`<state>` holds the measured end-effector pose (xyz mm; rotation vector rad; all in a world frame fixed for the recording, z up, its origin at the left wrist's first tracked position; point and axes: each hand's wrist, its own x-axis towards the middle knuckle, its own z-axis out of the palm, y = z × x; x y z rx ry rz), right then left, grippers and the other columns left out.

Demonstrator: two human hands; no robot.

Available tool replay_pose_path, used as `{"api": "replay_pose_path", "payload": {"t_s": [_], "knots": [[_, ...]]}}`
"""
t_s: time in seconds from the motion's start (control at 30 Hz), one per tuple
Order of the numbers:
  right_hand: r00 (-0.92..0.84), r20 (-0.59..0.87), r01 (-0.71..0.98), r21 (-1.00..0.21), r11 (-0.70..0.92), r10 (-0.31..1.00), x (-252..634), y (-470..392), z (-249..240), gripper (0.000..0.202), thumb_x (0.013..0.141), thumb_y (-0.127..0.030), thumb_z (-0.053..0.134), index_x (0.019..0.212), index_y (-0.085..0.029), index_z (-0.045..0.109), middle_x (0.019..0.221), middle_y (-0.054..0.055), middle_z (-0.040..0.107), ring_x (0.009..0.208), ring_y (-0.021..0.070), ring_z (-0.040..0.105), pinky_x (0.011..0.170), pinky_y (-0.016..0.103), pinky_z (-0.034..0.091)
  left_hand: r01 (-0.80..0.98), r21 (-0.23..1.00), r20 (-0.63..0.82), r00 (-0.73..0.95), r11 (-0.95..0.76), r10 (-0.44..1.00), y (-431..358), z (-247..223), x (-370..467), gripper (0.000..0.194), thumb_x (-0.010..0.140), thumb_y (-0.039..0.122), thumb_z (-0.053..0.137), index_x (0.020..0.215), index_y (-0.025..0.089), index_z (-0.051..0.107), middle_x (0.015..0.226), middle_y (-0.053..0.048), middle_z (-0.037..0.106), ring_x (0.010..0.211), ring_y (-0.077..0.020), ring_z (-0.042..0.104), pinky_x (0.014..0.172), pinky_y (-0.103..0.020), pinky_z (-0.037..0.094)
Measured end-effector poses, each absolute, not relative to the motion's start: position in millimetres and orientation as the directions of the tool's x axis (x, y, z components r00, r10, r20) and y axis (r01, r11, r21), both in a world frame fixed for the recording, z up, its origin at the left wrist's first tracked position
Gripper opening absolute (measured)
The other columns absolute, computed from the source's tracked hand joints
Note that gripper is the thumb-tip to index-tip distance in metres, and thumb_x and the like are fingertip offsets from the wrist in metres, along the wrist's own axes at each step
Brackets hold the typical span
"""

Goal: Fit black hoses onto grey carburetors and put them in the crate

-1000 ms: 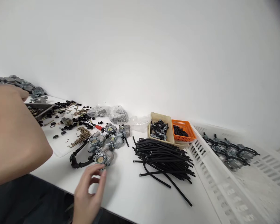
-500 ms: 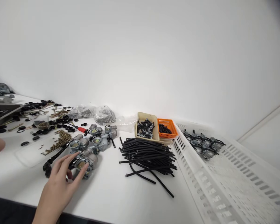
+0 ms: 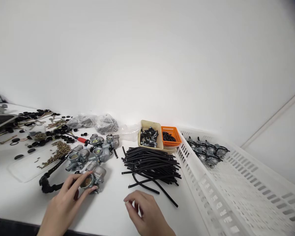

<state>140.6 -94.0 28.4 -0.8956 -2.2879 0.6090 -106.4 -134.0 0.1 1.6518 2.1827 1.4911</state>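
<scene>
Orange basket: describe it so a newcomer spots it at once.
Start at the big white crate on the right. By its far left corner, behind the pile of long black tubes, sits a small slotted basket holding black pieces. Its orange colour sets it apart from the cream bin on its left.

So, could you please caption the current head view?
Left hand on a carburettor, right hand near a pile of black tubes.
</scene>
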Motion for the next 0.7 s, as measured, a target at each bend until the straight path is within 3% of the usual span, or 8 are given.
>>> {"api": "replay_pose_path", "payload": {"t_s": [0.1,0.2,0.27,0.33,0.47,0.53,0.6,0.7], "knots": [[-0.570,0.425,0.407,-0.597,0.691,0.703,140,-84,34,0.053,0.079,-0.031,0.065,0.128,-0.026,0.047,0.123,0.011,0.058,0.107,0.0239,0.059,0.089,0.034,0.050,0.504,0.851,0.423,-0.494,-0.146,0.759,-136,11,-72,0.043,0.075,0.052,0.062,0.110,0.026,0.064,0.091,-0.002,0.059,0.048,-0.0086,0.048,0.048,-0.023,0.045],[-0.636,0.501,0.269,-0.570,0.777,0.587,140,-76,37,0.101,0.060,-0.043,0.082,0.143,-0.027,0.026,0.151,0.016,0.024,0.137,0.0345,0.031,0.106,0.049,0.036,0.290,0.940,0.302,-0.455,-0.181,0.837,-134,26,-39,0.042,0.075,0.050,0.064,0.107,0.021,0.065,0.097,-0.005,0.063,0.061,-0.0128,0.058,0.052,-0.022,0.049],[-0.622,0.544,0.168,-0.609,0.775,0.563,141,-73,35,0.099,0.057,-0.042,0.084,0.140,-0.030,0.031,0.150,0.015,0.027,0.137,0.0336,0.032,0.107,0.049,0.035,0.176,0.970,0.221,-0.356,-0.167,0.908,-131,36,-25,0.044,0.076,0.050,0.063,0.108,0.019,0.066,0.100,-0.007,0.064,0.067,-0.0149,0.062,0.058,-0.024,0.053],[-0.516,0.566,0.084,-0.714,0.695,0.643,142,-74,28,0.092,0.054,-0.044,0.086,0.132,-0.031,0.040,0.139,0.013,0.043,0.130,0.0320,0.043,0.105,0.047,0.038,0.129,0.986,0.138,-0.268,-0.106,0.953,-129,44,-20,0.048,0.078,0.051,0.060,0.115,0.021,0.064,0.103,-0.007,0.065,0.058,-0.0120,0.059,0.054,-0.024,0.053],[-0.294,0.341,-0.214,-0.934,0.286,0.893,139,-83,2,0.094,0.052,-0.071,0.073,0.129,-0.030,0.038,0.119,0.012,0.057,0.102,0.0305,0.064,0.087,0.048,0.052,0.303,0.952,0.113,-0.204,-0.047,0.972,-128,46,-26,0.066,0.073,0.046,0.065,0.135,0.033,0.047,0.112,-0.005,0.065,0.041,-0.0069,0.045,0.042,-0.026,0.048],[-0.288,0.203,-0.360,-0.929,0.091,0.936,134,-87,-8,0.090,0.060,-0.080,0.057,0.131,-0.031,0.031,0.113,0.011,0.059,0.091,0.0289,0.068,0.081,0.050,0.054,0.416,0.900,0.234,-0.216,-0.127,0.948,-125,39,-23,0.087,0.057,0.040,0.078,0.137,0.034,0.044,0.122,-0.008,0.061,0.062,-0.0160,0.060,0.061,-0.035,0.056],[-0.277,0.158,-0.432,-0.901,0.023,0.948,127,-90,-12,0.088,0.061,-0.085,0.048,0.129,-0.032,0.030,0.115,0.012,0.059,0.092,0.0289,0.067,0.080,0.051,0.054,0.404,0.884,0.339,-0.210,-0.234,0.917,-122,29,-11,0.101,0.042,0.035,0.086,0.135,0.029,0.047,0.131,-0.011,0.054,0.102,-0.0311,0.059,0.085,-0.047,0.053],[-0.293,0.207,-0.374,-0.923,0.088,0.934,127,-93,-4,0.086,0.061,-0.085,0.049,0.126,-0.030,0.036,0.122,0.012,0.057,0.106,0.0285,0.061,0.087,0.046,0.052,0.105,0.970,0.236,-0.239,-0.217,0.942,-115,17,11,0.105,0.042,0.040,0.087,0.135,0.022,0.043,0.130,-0.014,0.054,0.114,-0.0341,0.055,0.090,-0.046,0.051]]}}
